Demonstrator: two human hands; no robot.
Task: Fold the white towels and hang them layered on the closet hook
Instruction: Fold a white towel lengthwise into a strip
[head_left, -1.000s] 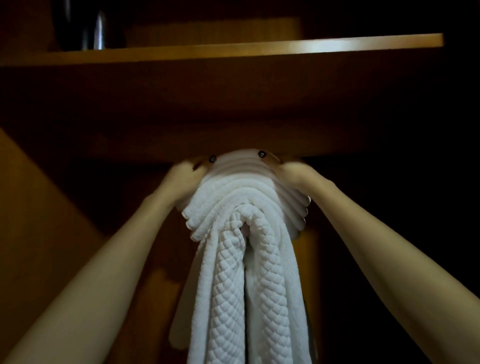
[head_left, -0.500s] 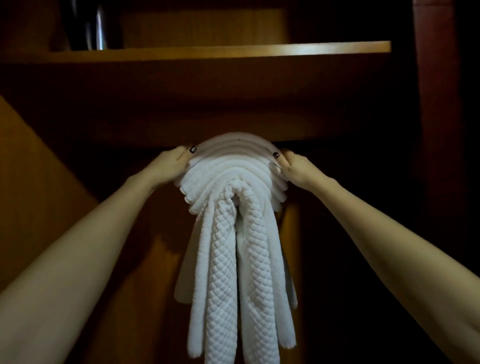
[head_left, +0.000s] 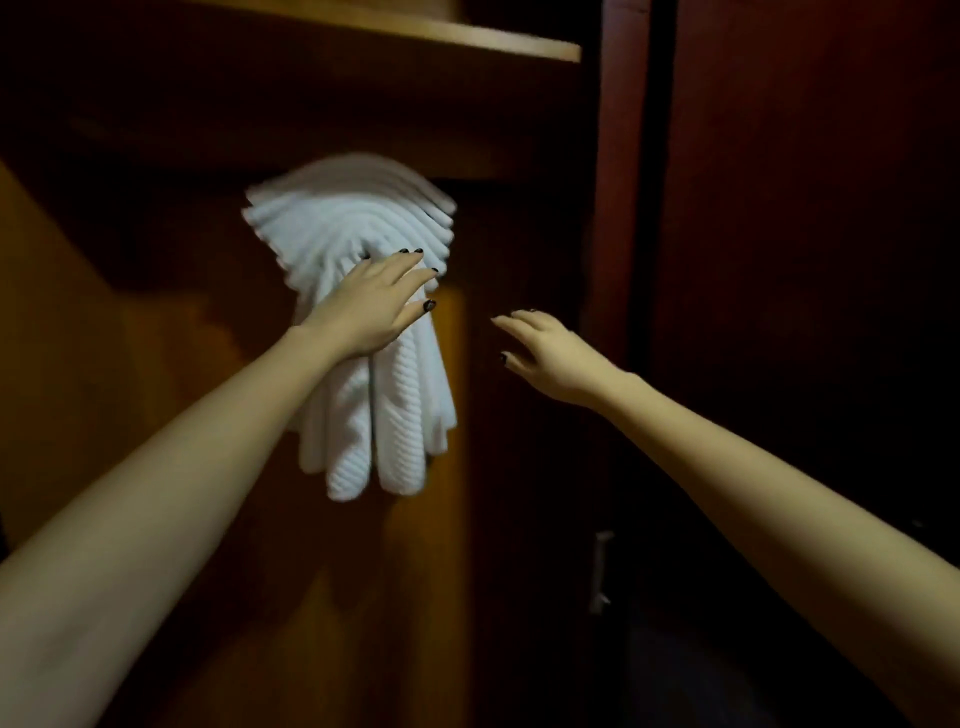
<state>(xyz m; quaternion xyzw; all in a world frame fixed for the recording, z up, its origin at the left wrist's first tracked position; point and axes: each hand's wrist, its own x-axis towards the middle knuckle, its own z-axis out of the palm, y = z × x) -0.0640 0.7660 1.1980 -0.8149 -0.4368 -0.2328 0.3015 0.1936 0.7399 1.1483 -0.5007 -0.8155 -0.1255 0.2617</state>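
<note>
White towels (head_left: 343, 218) hang in fanned layers inside a dark wooden closet, their ends drooping in long folds (head_left: 363, 441). The hook that carries them is hidden behind the bundle. My left hand (head_left: 371, 304) lies flat against the front of the towels just below the fan, fingers straight and spread. My right hand (head_left: 545, 353) hovers in the air to the right of the towels, fingers loosely extended, touching nothing.
A wooden shelf (head_left: 415, 39) runs above the towels. A reddish upright closet post (head_left: 621, 182) stands to the right, with a dark door panel (head_left: 805, 260) beyond it. A small metal fitting (head_left: 600, 571) shows low on the right. The closet's left wall (head_left: 47, 338) is lit orange.
Both hands have let go of the sides of the towel fan. My left hand moved onto the front of the towels; my right hand drew away to the right. The view shifted right.
</note>
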